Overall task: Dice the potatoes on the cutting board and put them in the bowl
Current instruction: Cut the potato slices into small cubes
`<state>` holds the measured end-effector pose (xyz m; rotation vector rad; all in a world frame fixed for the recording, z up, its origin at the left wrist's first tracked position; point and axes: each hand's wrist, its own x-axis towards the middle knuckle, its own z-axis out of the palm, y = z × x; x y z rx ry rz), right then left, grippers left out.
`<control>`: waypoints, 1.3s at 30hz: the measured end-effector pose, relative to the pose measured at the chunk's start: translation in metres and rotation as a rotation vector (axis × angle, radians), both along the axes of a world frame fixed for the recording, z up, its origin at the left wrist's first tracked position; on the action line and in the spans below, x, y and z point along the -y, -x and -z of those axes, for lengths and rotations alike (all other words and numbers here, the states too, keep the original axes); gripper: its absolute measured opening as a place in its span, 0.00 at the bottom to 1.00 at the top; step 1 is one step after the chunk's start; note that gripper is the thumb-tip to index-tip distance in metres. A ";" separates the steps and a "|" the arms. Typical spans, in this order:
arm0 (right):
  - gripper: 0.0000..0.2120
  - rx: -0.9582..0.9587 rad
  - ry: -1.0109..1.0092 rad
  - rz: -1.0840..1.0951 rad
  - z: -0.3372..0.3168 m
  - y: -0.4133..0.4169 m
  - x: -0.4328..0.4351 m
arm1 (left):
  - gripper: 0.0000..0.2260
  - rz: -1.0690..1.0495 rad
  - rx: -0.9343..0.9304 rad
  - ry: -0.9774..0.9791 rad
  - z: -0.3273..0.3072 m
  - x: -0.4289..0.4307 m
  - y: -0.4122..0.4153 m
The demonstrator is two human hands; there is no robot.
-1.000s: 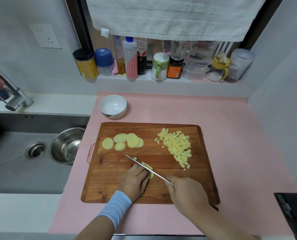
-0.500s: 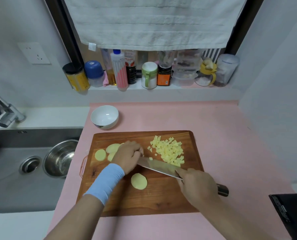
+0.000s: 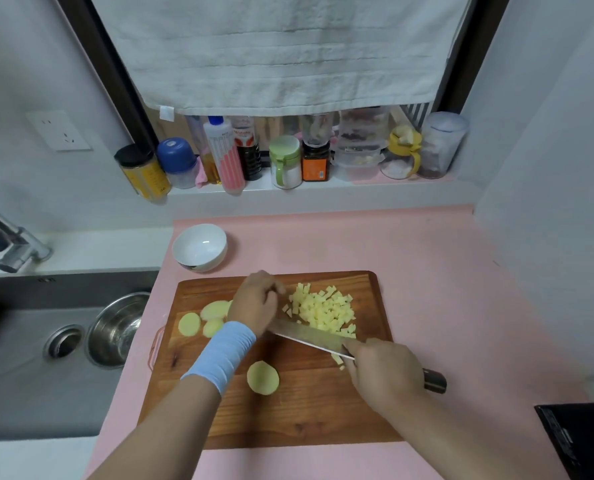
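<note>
Right grip (image 3: pixel 382 370) is wrapped around the handle of a knife (image 3: pixel 309 337), whose blade lies at a slant across the cutting board (image 3: pixel 306 420) with its flat side up and its tip hidden under the left wrist. Left grip (image 3: pixel 255 304), with a blue wristband (image 3: pixel 224 355) on that wrist, is over the far part of the board with its back to the camera and fingers curled downward; whether they pinch anything cannot be told.

A heap of diced potato (image 3: pixel 323 311) lies toward the board's far right corner, just beyond the blade, with a few cubes by the right knuckles. Several potato slices (image 3: pixel 202 320) overlap near the board's left edge, partly hidden by the left grip. One single slice (image 3: pixel 263 378) lies flat mid-board, apart from the rest.

The board lies on the pink worktop (image 3: pixel 427 271) along its left edge. The white bowl (image 3: pixel 216 252) stands at the worktop's far left corner, near the board. A steel pot (image 3: pixel 115 330) stands in the sink (image 3: pixel 11 358) to the left.
</note>
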<state>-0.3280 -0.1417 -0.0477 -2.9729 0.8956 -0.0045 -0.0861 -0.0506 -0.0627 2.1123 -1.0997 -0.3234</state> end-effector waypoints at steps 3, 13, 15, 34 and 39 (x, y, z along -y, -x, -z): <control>0.13 0.065 -0.172 0.027 0.002 0.001 0.000 | 0.08 -0.257 0.000 0.229 0.009 -0.029 0.004; 0.13 0.067 -0.474 -0.015 0.014 -0.022 -0.041 | 0.06 0.176 0.443 -0.053 0.083 -0.114 0.050; 0.13 0.044 -0.422 -0.043 0.017 -0.027 -0.051 | 0.06 0.199 0.478 -0.043 0.090 -0.115 0.052; 0.13 -0.036 -0.399 0.071 0.013 -0.023 -0.089 | 0.06 0.275 0.439 0.130 0.127 -0.126 0.043; 0.16 -0.091 -0.467 0.082 0.010 -0.023 -0.090 | 0.07 0.270 0.429 0.121 0.128 -0.128 0.043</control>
